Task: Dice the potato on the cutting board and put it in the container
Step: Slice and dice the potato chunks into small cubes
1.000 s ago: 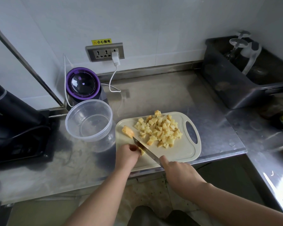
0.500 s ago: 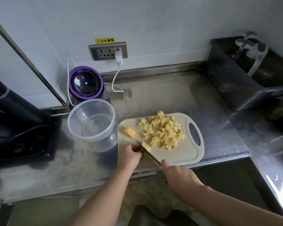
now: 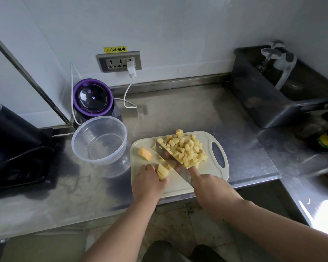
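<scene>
My left fingers [image 3: 150,168] pinch a scored potato piece [image 3: 162,172] near the cutting board's [image 3: 178,187] front edge and my right fingers [image 3: 194,172] grip the knife [image 3: 170,159] against the diced pile [image 3: 186,148], so I should cut evenly, fingertips tucked back.

A purple-rimmed appliance [image 3: 92,97] is standing on the steel counter [image 3: 187,110] before me. A white charger [image 3: 131,69] is sitting in the wall socket [image 3: 114,62], and a dark tub [image 3: 254,103] at my right is holding glasses [image 3: 270,53].
</scene>
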### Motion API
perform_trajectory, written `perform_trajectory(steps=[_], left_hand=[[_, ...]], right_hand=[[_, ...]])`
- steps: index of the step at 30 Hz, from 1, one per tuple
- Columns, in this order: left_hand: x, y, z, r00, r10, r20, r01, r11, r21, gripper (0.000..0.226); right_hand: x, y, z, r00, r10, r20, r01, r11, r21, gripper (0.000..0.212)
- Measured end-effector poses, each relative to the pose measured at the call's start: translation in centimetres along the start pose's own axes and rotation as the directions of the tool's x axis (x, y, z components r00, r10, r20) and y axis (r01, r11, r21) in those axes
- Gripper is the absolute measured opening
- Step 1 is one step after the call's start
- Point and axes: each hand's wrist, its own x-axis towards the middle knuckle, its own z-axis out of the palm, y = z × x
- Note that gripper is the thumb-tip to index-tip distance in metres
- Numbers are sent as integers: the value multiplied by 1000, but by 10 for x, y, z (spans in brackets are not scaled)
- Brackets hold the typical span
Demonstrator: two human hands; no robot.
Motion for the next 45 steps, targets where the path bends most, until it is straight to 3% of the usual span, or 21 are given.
perform_trajectory(steps=[12,19,24,45], left_hand=[[14,-16,-12,995,2,100,-4,1000,15,19],[13,-34,-15,994,12,110,-6,998,-55,24],[4,-41,-12,998,-38,42,44,988,-151,24],[5,-41,-9,1000,-19,-24,17,996,-85,13]], right_hand=[[4,-1,8,999,-5,40,6,999,-31,45],[1,-14,15,995,-51,85,56,997,-52,37],[-2,-25,23,992,-71,104,78,995,-59,40],[8,-36,35,986,-69,150,78,996,-54,47]])
